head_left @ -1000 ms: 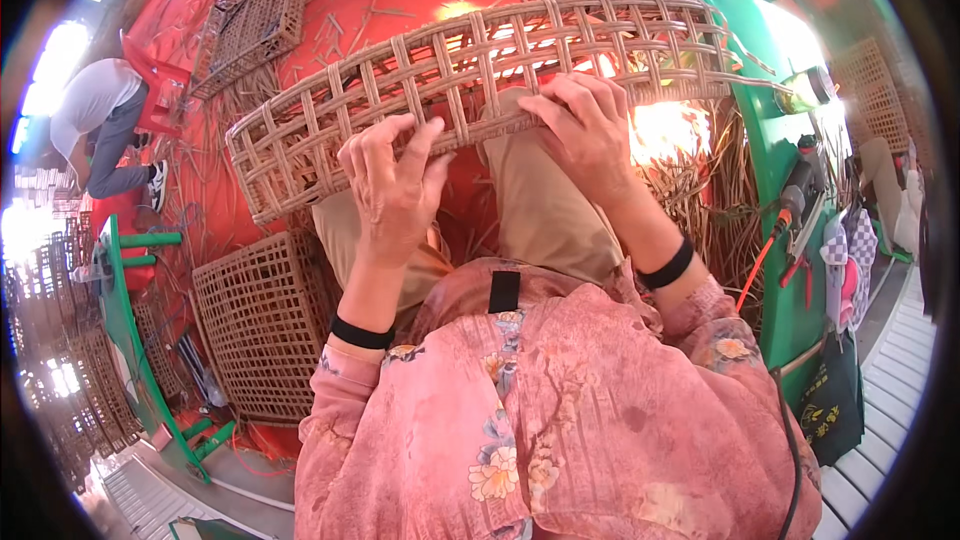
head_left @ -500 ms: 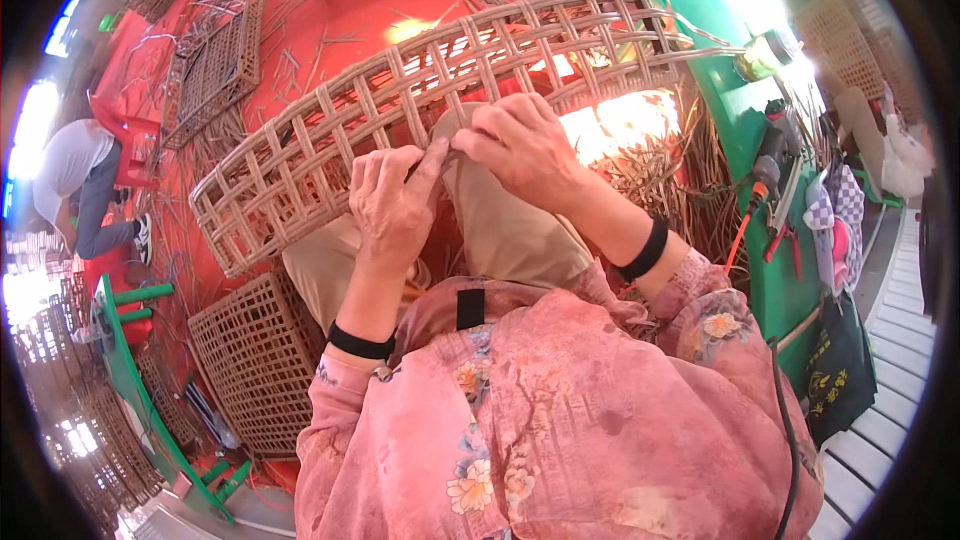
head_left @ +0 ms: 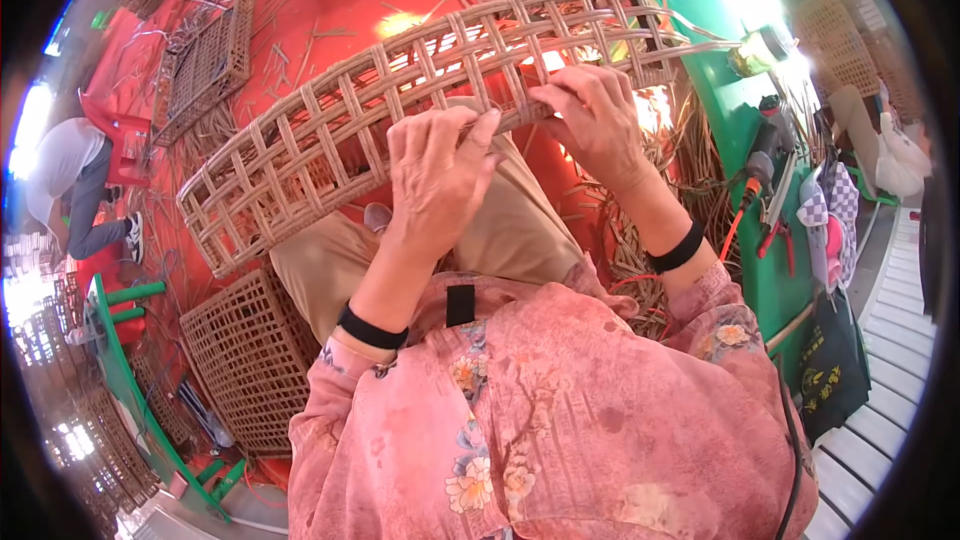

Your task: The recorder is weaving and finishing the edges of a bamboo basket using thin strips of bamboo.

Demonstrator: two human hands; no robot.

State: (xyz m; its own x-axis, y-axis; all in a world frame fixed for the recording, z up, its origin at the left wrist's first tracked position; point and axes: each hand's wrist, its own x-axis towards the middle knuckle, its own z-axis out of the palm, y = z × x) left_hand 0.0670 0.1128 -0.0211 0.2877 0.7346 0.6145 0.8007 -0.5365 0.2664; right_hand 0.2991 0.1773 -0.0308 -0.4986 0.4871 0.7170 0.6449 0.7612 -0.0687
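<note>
A long, curved woven wicker panel (head_left: 330,130) lies across my knees, its open square lattice running from lower left to upper right. My left hand (head_left: 437,165) is closed at the panel's near edge, around the middle, with thumb and fingers pinched there. To its right my right hand (head_left: 595,125) also grips the same near edge with bent fingers. Between the two hands the wrapped rim shows. Loose strand ends (head_left: 700,43) stick out from the panel's right end. The fingertips are partly hidden behind the rim.
Cut strips litter the red floor (head_left: 330,15). A wicker basket (head_left: 245,350) stands at my left, another woven frame (head_left: 205,65) farther off. On my right, a green board (head_left: 740,130) carries a power tool (head_left: 765,150) and pliers (head_left: 775,240). A person (head_left: 75,180) bends over at far left.
Both hands have moved right along the panel's near edge, the right hand farther, so a gap has opened between them. The view has shifted slightly.
</note>
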